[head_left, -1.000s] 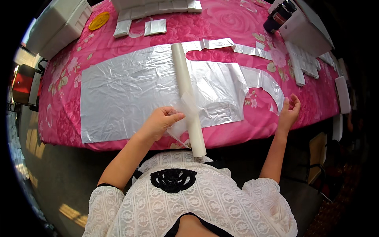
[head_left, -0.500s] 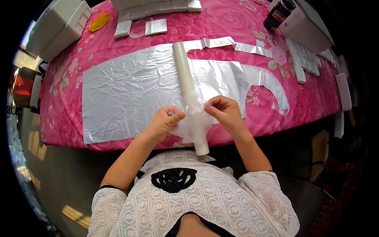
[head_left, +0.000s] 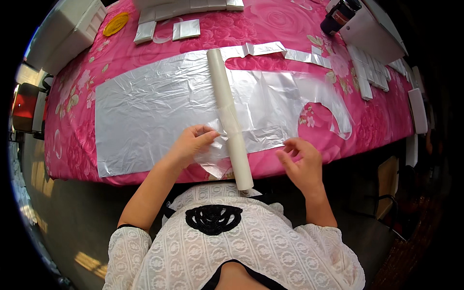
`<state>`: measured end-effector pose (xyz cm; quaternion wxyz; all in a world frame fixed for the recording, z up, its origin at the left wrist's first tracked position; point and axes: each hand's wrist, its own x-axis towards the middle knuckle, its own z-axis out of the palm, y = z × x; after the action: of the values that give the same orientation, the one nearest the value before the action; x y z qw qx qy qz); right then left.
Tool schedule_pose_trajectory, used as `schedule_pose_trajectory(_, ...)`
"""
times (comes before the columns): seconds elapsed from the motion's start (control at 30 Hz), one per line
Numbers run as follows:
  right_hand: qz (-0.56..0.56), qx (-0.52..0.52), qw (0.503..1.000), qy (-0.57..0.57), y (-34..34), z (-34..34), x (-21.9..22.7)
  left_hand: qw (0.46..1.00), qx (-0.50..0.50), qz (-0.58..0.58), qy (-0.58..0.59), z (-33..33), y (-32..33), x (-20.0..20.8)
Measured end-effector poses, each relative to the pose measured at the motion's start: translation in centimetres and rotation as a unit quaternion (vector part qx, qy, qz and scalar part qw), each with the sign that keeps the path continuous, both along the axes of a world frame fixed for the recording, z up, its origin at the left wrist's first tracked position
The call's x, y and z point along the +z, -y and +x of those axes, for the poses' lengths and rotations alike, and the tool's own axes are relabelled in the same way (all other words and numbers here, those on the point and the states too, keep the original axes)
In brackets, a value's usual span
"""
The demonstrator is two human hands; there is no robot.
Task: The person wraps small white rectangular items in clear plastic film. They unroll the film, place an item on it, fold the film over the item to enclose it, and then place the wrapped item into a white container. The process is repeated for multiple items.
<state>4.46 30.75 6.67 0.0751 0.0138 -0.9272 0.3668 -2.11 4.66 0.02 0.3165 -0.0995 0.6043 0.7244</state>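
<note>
A thin silvery plastic apron (head_left: 145,113) lies spread over the table, with curved strap-like ends at its right. Across it rests a long pale tube-shaped roll (head_left: 221,92), its near end jutting past the table's front edge. My left hand (head_left: 191,145), left of the roll, pinches a crumpled piece of clear plastic film (head_left: 212,158) that hangs toward the table edge and touches the roll. My right hand (head_left: 303,162) is to the right of the roll at the apron's near edge, its fingers apart and holding nothing.
The table has a pink floral tablecloth (head_left: 270,24). Folded silvery packets (head_left: 186,29) lie at the back, with more white packets (head_left: 369,72) at the right. White foam boxes (head_left: 72,29), a yellow oval dish (head_left: 116,24) and a dark bottle (head_left: 340,17) stand around the far side.
My right hand has let go of the clear film and moved right and slightly nearer. The film now hangs from my left hand, which has drifted a little left.
</note>
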Motion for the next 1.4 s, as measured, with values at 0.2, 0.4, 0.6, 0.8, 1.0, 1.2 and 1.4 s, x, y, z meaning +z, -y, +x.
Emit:
schedule_pose_trajectory(0.2, 0.125, 0.132, 0.947, 0.265, 6.0, 1.2, -2.6, 0.995, -0.046, -0.083, -0.024, -1.6, 6.5, 2.9)
schedule_pose_trajectory(0.4, 0.048, 0.108, 0.949, 0.294, 5.2, 1.5, -2.9, 0.97, 0.028, -0.24, -0.033, -1.6, 21.8, 1.4)
schedule_pose_trajectory(0.6, 0.036, 0.111, 0.944, 0.31, 5.5, 1.4, -2.9, 0.805, 0.04, -0.549, -0.223, -0.8, 26.9, 0.1)
schedule_pose_trajectory(0.8, 0.039, 0.093, 0.946, 0.309, 5.8, 1.6, -2.8, 0.67, -0.012, -0.503, -0.546, -1.8, 9.5, 3.2)
schedule_pose_trajectory(1.0, 0.029, 0.098, 0.944, 0.314, 5.8, 1.7, -3.4, 0.729, -0.107, -0.397, -0.547, -1.9, -1.8, -1.8)
schedule_pose_trajectory(1.2, 0.062, 0.129, 0.961, 0.236, 5.7, -1.0, -3.6, 0.689, -0.17, -0.473, -0.522, -2.1, -2.5, -2.9)
schedule_pose_trajectory(1.4, -0.023, 0.095, 0.96, 0.263, 7.6, -14.7, -4.4, 0.661, -0.197, -0.496, -0.527, -2.3, -2.3, -3.1)
